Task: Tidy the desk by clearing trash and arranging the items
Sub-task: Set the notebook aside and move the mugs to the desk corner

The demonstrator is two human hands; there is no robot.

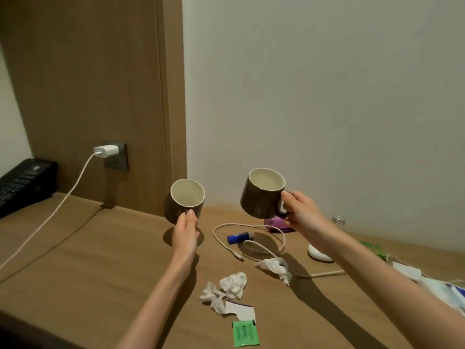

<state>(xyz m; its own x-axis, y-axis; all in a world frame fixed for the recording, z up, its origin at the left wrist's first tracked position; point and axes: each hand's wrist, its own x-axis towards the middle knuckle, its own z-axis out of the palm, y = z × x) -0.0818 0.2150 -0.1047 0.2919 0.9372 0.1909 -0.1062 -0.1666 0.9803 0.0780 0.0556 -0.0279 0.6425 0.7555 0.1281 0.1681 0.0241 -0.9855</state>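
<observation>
Landmark: the loose white cable [251,244], lying looped on the wooden desk [100,260]; every place below is told from it.
Left hand [185,231]: to the left of the cable, raised off the desk, fingers closed on the near side of a dark mug.
Left mug [185,200]: held in the air up and left of the cable, tipped toward the camera so its pale inside shows; its handle is hidden.
Right hand [302,212]: to the right of the cable and above it, fingers curled round the handle of a second dark mug.
Right mug [261,195]: held in the air above the cable's far side, tilted, its pale inside facing the camera.
Blue tube [237,238]: lying inside the cable's loop.
Purple thing [276,222]: just behind the cable, under the right mug; too hidden to name.
Small tissue [275,267]: crumpled, touching the cable's near side.
Larger tissues [232,284]: a crumpled pile nearer the camera than the cable.
Torn white paper [240,311]: just past those tissues, nearer still.
Green sachet [245,333]: nearest the camera, touching the paper's edge.
White round thing [319,254]: right of the cable, partly behind the right forearm.
Charger [107,150]: plugged into a wall socket well left of the cable, with its own cord running down over the desk.
Black device [22,185]: far left of the cable, at the picture's edge.
</observation>
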